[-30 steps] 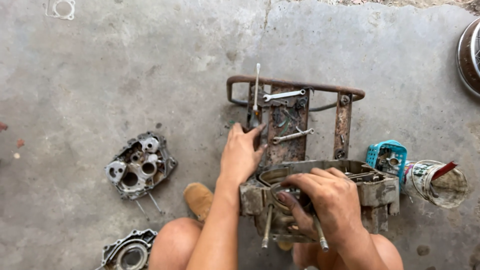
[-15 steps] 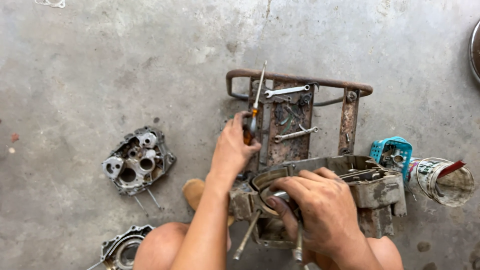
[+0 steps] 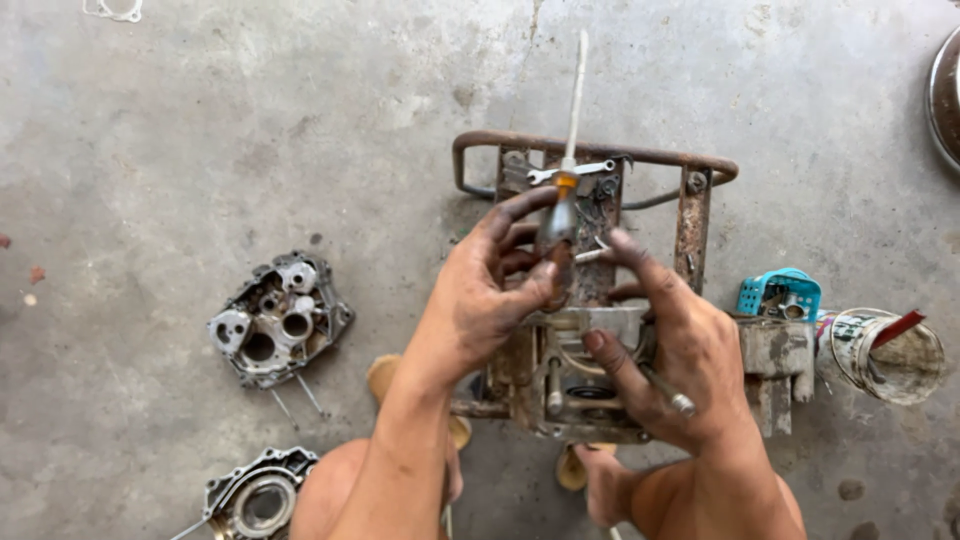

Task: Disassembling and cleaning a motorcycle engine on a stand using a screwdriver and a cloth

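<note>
My left hand (image 3: 490,285) grips a screwdriver (image 3: 567,170) by its dark handle with an orange collar; the long metal shaft points up and away. My right hand (image 3: 680,345) rests on a greasy metal engine case (image 3: 560,385) that stands on a rusty metal stand (image 3: 690,215), with one finger stretched toward the screwdriver handle and a thin metal rod under its fingers. Both hands are smeared with black grease. A small wrench (image 3: 575,170) lies on the stand behind the screwdriver.
On the concrete floor (image 3: 200,130) at the left lies an engine cover (image 3: 278,318), and another round cover (image 3: 255,495) sits at the bottom left. A teal basket (image 3: 780,293) and a dirty can (image 3: 885,355) stand at the right. My bare knees and feet are below.
My left hand has picked the screwdriver up off the stand and raised it toward me. My right hand has shifted on the engine case and stretched a finger to the handle.
</note>
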